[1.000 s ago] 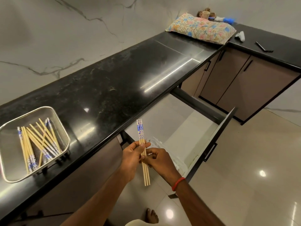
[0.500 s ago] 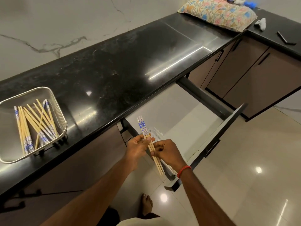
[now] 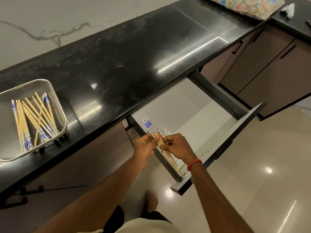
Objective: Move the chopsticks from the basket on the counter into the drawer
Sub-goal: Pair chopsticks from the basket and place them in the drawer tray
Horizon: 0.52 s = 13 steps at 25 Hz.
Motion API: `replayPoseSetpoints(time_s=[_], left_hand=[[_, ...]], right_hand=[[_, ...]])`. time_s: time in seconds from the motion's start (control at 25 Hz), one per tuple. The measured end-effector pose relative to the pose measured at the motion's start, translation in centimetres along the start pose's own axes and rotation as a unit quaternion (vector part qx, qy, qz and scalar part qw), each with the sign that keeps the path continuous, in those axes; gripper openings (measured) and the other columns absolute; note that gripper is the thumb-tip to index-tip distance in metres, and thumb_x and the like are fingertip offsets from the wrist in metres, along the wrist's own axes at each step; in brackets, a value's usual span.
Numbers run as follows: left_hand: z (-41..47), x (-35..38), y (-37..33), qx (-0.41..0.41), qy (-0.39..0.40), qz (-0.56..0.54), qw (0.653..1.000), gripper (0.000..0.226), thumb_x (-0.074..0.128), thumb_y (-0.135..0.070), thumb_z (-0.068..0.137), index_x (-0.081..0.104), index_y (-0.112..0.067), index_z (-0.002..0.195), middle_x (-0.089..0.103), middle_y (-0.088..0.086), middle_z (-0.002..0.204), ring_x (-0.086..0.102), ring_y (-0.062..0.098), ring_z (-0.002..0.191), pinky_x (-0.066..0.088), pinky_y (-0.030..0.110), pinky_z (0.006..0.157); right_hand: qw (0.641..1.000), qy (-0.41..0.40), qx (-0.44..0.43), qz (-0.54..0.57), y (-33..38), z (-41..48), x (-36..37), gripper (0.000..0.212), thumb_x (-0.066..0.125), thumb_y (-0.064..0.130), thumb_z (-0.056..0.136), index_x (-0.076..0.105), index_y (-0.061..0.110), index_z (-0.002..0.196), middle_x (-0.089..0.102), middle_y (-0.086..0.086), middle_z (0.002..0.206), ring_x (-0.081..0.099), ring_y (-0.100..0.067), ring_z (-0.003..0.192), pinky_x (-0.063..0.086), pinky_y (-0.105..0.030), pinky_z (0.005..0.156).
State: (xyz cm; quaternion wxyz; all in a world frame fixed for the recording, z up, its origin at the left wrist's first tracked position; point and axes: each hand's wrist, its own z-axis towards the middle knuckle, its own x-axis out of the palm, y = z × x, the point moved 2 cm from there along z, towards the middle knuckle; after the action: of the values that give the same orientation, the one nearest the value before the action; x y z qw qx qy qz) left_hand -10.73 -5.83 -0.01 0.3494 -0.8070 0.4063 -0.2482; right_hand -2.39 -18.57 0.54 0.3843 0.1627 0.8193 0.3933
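We see the left hand [image 3: 145,146] and right hand [image 3: 178,146] close together, fingertips nearly meeting, both gripping the held chopsticks [image 3: 149,125]. The left thumb lies across the sticks with the fingers curled beneath them. The right hand pinches the plain wooden shafts just beside that grip, fingers bent. A red band [image 3: 194,163] circles the right wrist.

The held chopsticks are tilted. Their blue-patterned ends point away from the hands towards the counter edge, and the plain tips run down under the right hand. Beneath both hands lies the open drawer [image 3: 185,106], and a white ribbed tray [image 3: 180,167] sits at its near end, directly under the right wrist. We cannot tell whether the tips touch the tray.

Beyond the hands stretches the black counter [image 3: 117,64]. Well to the left of the left hand a metal mesh basket [image 3: 58,105] stands on it, and the basket chopsticks [image 3: 33,115] lie loose and crossed inside, most with their blue ends towards us. Far beyond the right hand, at the counter's corner, we see the edge of a floral pillow [image 3: 244,5]. Brown cabinet doors [image 3: 269,73] stand to the right of the drawer. Below the hands, between the forearms, a bare foot [image 3: 152,200] rests on the glossy floor [image 3: 252,165].
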Motion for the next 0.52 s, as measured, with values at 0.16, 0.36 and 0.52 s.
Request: replayPoseSetpoints(time_s=[0.16,0.36,0.52], left_hand=[[0.2,-0.9,0.2,-0.066,-0.017,-0.020,0.997,0.016,0.070,-0.041,0.091,0.070,-0.031,0.103,0.077,-0.010,0.102,0.071,0.013,0.098,0.048,0.032,0.073],[0.5,-3.7,1.4,-0.107,-0.019,-0.015,0.994,0.038,0.048,-0.052,0.100,0.065,-0.025,0.121,0.074,-0.009,0.110,0.070,0.017,0.104,0.050,0.033,0.081],[0.5,-4.4,2.1,-0.123,-0.013,-0.003,0.992,0.038,0.046,-0.050,0.102,0.064,-0.024,0.122,0.075,-0.007,0.112,0.071,0.019,0.106,0.052,0.032,0.080]], right_hand=[[0.996,-0.023,0.030,-0.079,-2.4,1.9,-0.9,0.014,0.080,0.012,0.080,0.079,0.008,0.093,0.077,-0.009,0.081,0.073,-0.025,0.079,0.058,-0.044,0.084],[0.979,-0.027,0.085,-0.186,-5.3,2.9,-0.2,0.015,0.075,0.020,0.087,0.078,0.013,0.099,0.077,-0.006,0.089,0.071,-0.022,0.081,0.058,-0.034,0.078],[0.963,-0.021,0.122,-0.239,-6.7,3.1,1.5,0.010,0.068,0.018,0.091,0.074,0.011,0.092,0.073,-0.010,0.088,0.070,-0.029,0.083,0.059,-0.035,0.075]])
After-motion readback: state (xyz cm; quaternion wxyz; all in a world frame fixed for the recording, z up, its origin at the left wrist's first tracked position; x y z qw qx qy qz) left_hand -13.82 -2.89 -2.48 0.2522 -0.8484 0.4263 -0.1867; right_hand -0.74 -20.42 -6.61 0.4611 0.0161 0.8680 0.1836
